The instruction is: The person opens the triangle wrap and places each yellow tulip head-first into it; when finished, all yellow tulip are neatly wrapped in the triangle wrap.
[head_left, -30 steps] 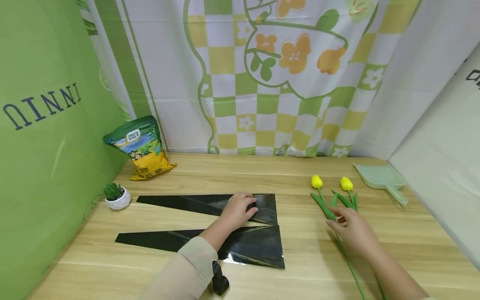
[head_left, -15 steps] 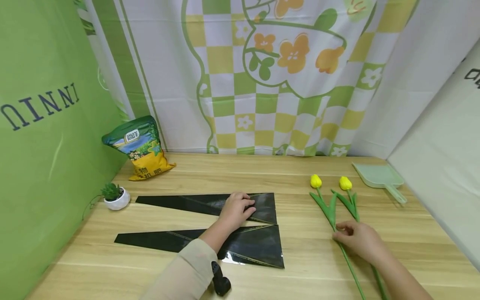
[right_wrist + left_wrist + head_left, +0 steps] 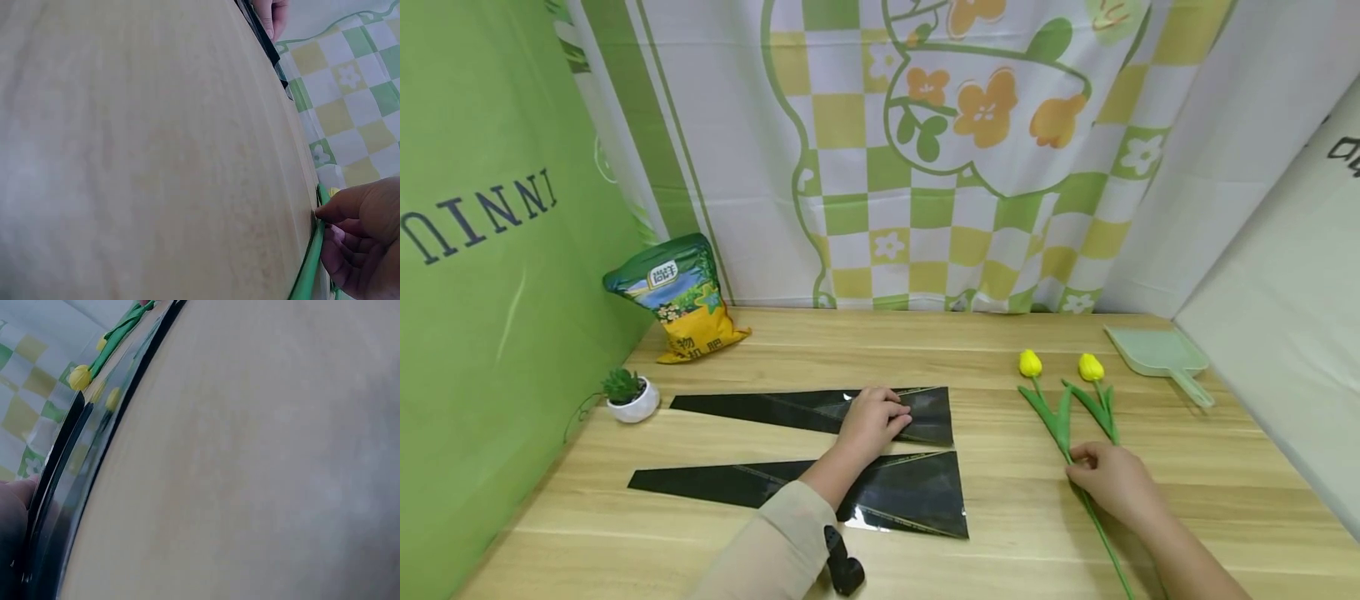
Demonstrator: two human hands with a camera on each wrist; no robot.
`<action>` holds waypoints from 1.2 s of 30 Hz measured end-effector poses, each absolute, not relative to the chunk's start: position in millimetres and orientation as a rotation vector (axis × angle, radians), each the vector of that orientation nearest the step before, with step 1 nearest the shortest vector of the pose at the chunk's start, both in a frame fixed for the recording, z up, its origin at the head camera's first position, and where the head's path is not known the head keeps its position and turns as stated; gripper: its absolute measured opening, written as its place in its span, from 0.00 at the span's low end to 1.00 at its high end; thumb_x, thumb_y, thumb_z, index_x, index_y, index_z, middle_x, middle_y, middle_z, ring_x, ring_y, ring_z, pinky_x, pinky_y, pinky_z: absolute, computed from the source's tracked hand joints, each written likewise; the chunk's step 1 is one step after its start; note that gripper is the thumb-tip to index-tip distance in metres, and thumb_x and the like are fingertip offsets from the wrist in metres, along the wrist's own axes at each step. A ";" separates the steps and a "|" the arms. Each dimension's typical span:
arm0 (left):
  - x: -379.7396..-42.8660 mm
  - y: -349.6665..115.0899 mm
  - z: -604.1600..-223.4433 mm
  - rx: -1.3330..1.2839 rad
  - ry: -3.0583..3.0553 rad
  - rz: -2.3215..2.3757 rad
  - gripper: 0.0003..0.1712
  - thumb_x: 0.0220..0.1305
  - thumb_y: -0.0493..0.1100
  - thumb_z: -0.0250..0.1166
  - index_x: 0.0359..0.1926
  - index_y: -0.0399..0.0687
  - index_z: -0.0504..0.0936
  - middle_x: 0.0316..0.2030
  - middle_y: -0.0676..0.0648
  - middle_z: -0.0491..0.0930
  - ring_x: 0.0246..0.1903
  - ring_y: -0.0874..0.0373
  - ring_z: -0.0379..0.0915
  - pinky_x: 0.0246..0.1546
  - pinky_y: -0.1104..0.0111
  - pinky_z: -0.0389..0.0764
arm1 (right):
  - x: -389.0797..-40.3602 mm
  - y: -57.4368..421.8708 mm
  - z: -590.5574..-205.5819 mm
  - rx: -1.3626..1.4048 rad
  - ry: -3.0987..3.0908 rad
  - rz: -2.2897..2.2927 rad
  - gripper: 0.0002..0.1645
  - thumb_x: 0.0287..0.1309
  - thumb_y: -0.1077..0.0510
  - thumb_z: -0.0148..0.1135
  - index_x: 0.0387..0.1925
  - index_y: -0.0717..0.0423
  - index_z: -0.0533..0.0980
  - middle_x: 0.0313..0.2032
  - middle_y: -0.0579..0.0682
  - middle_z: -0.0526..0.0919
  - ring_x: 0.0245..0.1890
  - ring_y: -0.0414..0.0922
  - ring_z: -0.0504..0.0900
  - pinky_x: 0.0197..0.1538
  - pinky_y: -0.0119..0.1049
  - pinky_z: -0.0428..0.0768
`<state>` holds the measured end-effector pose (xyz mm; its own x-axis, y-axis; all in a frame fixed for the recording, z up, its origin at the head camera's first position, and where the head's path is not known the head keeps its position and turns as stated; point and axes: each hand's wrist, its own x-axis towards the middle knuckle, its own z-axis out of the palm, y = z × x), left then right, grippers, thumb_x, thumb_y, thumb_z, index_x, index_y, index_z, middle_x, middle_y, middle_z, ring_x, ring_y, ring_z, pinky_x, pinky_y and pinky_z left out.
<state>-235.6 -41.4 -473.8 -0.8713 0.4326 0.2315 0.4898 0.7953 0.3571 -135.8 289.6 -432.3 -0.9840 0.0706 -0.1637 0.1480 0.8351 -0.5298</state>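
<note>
Over the last second the right hand point(image 3: 1112, 481) slid back along the tulip stems point(image 3: 1063, 427) and pinched one on the table point(image 3: 1000, 350); the left hand point(image 3: 872, 417) stayed, fingers curled, pressing the far black wrapping sheet point(image 3: 760, 407). Whether both stems were pinched stayed unclear.

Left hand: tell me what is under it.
The left hand rests on the upper black sheet, which lies flat on the wooden table. The patch of sheet beneath the palm is covered, so anything there cannot be seen.
</note>
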 end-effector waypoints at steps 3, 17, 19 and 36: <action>-234.9 -40.8 -475.6 -0.751 -2.800 -0.619 0.12 0.66 0.48 0.64 0.44 0.51 0.89 0.48 0.49 0.83 0.51 0.53 0.76 0.58 0.60 0.77 | -136.4 288.3 -432.7 0.185 2.875 -0.865 0.23 0.58 0.58 0.61 0.50 0.71 0.77 0.33 0.50 0.82 0.33 0.44 0.75 0.32 0.34 0.73; -236.3 -40.4 -482.3 -0.706 -2.725 -0.754 0.12 0.67 0.46 0.63 0.45 0.49 0.88 0.46 0.50 0.87 0.50 0.53 0.81 0.55 0.61 0.80 | -153.2 272.9 -430.8 0.202 2.674 -1.318 0.29 0.68 0.54 0.55 0.62 0.71 0.69 0.39 0.54 0.80 0.32 0.41 0.76 0.32 0.30 0.81; -236.0 -40.4 -482.5 -0.701 -2.722 -0.759 0.12 0.67 0.46 0.63 0.45 0.49 0.88 0.46 0.50 0.87 0.50 0.53 0.81 0.55 0.61 0.80 | -157.9 267.4 -427.9 0.206 2.618 -1.441 0.30 0.69 0.56 0.54 0.63 0.74 0.66 0.40 0.55 0.79 0.30 0.38 0.77 0.33 0.29 0.83; -235.2 -41.5 -484.1 -0.689 -2.706 -0.770 0.12 0.67 0.46 0.64 0.45 0.49 0.88 0.46 0.50 0.87 0.50 0.53 0.81 0.55 0.61 0.80 | -184.8 232.5 -426.8 0.494 2.296 -2.114 0.26 0.68 0.59 0.57 0.61 0.68 0.64 0.29 0.33 0.80 0.29 0.30 0.81 0.37 0.22 0.83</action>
